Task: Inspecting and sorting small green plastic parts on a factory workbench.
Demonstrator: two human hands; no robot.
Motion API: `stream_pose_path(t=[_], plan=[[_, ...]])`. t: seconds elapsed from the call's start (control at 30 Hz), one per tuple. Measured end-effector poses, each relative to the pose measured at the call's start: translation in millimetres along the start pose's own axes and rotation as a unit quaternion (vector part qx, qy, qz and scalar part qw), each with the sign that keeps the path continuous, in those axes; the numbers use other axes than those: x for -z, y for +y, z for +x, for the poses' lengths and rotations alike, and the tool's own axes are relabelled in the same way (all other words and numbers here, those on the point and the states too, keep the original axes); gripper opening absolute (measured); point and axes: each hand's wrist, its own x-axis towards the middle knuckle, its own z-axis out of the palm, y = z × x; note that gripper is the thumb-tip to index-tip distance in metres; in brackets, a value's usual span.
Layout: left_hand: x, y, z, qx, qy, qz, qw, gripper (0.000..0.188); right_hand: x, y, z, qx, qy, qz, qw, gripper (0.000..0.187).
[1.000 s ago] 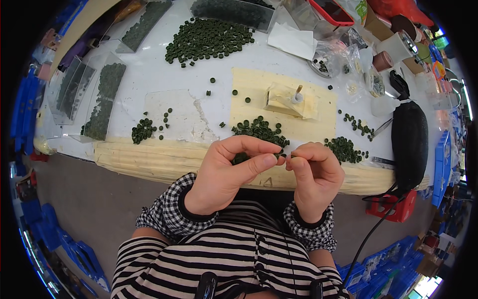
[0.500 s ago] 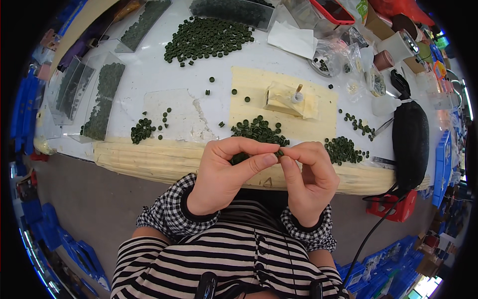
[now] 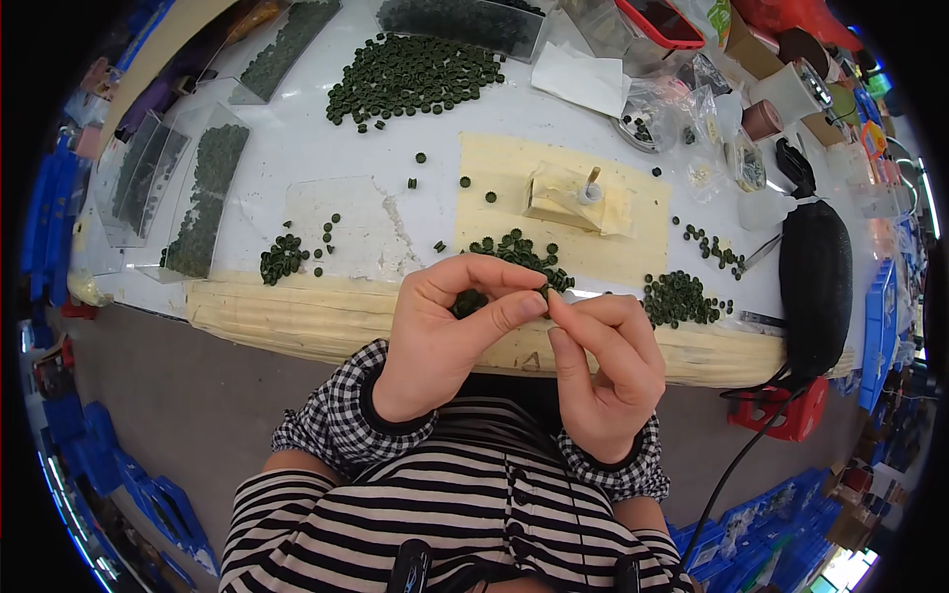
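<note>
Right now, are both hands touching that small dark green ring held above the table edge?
Touching. The head view shows the left hand and the right hand pinching the small dark green ring between their fingertips.

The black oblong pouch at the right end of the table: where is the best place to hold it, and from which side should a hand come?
Grip the black pouch across its narrow middle, coming from above. It lies flat and long, with free table on its left side. A cable leaves its near end, so that end seems worse to hold.

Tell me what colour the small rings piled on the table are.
Dark green rings, clearest in the head view.
</note>
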Motion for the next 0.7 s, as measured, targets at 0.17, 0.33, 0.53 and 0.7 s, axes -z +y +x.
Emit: stream_pose_path(t=[0.17,0.33,0.53,0.7], plan=[[1,-5,4,-0.116,-0.017,0.111,0.987,0.016,3,2,-1,-0.058,-0.009,0.09,0.994,0.028],[4,-2,2,-0.156,-0.019,0.202,0.967,0.021,5,3,-2,-0.064,-0.009,0.084,0.994,0.027],[5,0,3,-0.268,-0.002,0.316,0.91,0.023,5,5,-4,-0.065,-0.025,0.106,0.992,0.027],[5,5,1,-0.331,-0.012,0.39,0.859,0.023,7,6,-7,-0.091,-0.041,0.137,0.986,0.028]])
